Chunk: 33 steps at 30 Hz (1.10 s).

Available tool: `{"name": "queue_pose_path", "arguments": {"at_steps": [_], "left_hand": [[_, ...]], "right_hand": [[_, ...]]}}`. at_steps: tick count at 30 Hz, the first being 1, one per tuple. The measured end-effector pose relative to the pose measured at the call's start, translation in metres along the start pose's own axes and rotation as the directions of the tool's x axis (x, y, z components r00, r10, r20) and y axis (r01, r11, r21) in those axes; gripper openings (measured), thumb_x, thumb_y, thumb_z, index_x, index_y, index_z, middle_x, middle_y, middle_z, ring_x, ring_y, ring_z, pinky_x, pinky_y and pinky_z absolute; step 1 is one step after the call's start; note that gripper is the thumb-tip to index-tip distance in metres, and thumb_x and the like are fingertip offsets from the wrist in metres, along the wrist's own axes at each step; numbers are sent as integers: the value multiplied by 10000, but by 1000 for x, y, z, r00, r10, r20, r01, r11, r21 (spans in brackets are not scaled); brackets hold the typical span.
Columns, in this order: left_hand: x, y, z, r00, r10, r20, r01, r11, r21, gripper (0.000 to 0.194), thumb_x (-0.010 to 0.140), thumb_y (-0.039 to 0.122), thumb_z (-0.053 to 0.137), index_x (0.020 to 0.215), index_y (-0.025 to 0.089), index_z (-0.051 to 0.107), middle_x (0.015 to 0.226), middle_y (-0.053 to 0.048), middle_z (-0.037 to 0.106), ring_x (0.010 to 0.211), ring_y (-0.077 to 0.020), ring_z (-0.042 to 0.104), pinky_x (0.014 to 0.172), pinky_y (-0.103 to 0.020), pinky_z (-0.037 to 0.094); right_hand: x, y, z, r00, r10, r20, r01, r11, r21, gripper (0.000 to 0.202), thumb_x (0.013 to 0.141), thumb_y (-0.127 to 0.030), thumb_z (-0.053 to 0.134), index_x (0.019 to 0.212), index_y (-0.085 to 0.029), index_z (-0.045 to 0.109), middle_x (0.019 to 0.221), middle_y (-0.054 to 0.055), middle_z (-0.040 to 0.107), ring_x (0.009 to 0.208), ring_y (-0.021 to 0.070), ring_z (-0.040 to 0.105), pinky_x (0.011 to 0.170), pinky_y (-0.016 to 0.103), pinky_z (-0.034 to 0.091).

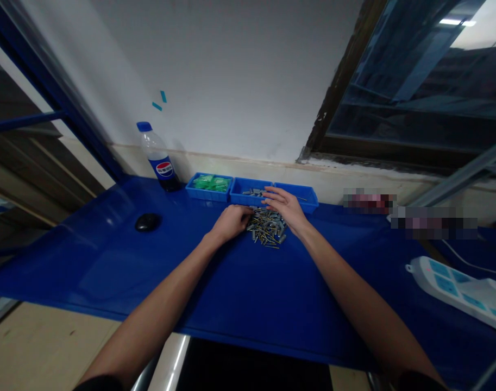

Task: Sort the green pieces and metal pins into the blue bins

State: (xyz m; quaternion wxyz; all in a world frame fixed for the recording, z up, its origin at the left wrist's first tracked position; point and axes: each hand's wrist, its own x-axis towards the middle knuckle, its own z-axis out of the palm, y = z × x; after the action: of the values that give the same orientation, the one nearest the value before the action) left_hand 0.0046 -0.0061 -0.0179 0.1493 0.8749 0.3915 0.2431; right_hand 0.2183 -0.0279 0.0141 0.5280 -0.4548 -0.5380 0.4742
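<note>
A mixed pile of brass-coloured screws and grey plugs (268, 227) lies on the blue table. My left hand (231, 221) rests at the pile's left edge, its fingers curled together; whatever they pinch is hidden. Over the pile's right side is my right hand (287, 207), fingers stretched and apart, holding nothing visible. Its fingertips reach in front of the middle blue bin (251, 201), where some grey pieces lie. Beside it, the right blue bin (311, 207) shows a few thin pieces, partly covered by my hand. The left blue bin (207, 196) contains green pieces in clear plastic.
A cola bottle (163, 165) stands by the wall, left of the bins. A black computer mouse (147, 222) lies on the blue table (248, 288). At the right is a white power strip (455, 288) with a cable nearby. Two blurred-out items sit at the back right.
</note>
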Motion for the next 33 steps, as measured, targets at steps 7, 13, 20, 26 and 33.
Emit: {"name": "queue_pose_path", "arguments": {"at_steps": [7,13,20,26,33], "left_hand": [[3,-6,2,986,-107,-124,94,989,-112,206,825,166,660,970,176,805,999,-91,800,879,-250,736,860,-361,579],[1,-15,-11,991,-90,-94,78,989,-122,276,790,130,653,1028,185,781,928,-77,791,819,-212,723,771,-294,550],[-2,-22,-14,993,-121,-5,119,984,-129,382,778,82,639,1138,190,706,778,-26,725,692,-181,661,689,-270,485],[-1,-20,-16,999,-36,-16,35,995,-92,321,833,56,557,1117,164,662,822,-55,685,734,-191,622,727,-290,470],[-2,-23,-17,1000,-12,26,14,996,-88,348,823,48,588,1137,196,612,792,-26,671,750,-197,632,703,-279,456]], "right_hand": [[0,-1,1,999,35,12,-35,999,2,418,782,-283,776,1194,-242,718,1234,105,751,1034,241,743,942,402,586],[0,-3,-2,999,39,13,-39,999,1,386,790,-318,782,1163,-235,724,1205,107,759,973,233,748,893,387,593],[2,-2,-5,999,38,22,-38,999,2,418,779,-380,802,1158,-224,723,1122,103,785,928,228,746,840,375,583],[2,0,-7,997,56,50,-51,993,-105,348,783,-372,772,1092,-213,746,990,94,805,874,232,748,811,379,581],[2,-3,-11,995,60,82,-46,985,-164,283,782,-357,746,1026,-214,763,923,86,806,845,235,745,770,381,577]]}}
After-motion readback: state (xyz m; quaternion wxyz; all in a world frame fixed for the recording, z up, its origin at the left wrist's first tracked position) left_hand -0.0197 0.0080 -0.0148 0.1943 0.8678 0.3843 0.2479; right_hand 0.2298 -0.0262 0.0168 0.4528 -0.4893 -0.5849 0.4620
